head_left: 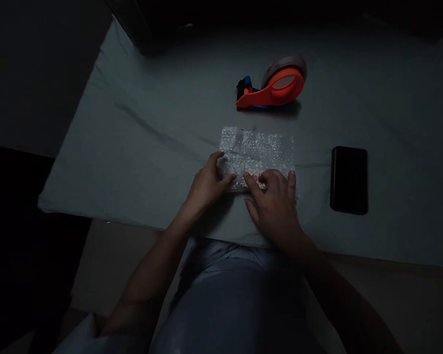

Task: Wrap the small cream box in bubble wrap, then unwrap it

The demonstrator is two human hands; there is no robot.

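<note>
A sheet of clear bubble wrap point(268, 147) lies on the cloth-covered table in front of me. Near its front edge, a small flat item with a red and pale pattern point(254, 178) shows partly through or under the wrap; its kind cannot be made out. My left hand point(206, 186) grips the wrap's left edge, index finger curled at the side and thumb on top. From the right, my right hand point(275, 201) rests spread fingertips on the wrap over the patterned item. Its thumb sticks out apart, in front of the wrap's near edge.
Behind the wrap stands an orange and blue tape dispenser point(271, 91) with a roll of tape. A black phone-like slab point(349, 180) lies to the right. The pale tablecloth point(133, 162) reaches the table's front edge close to my body. Lighting is dim.
</note>
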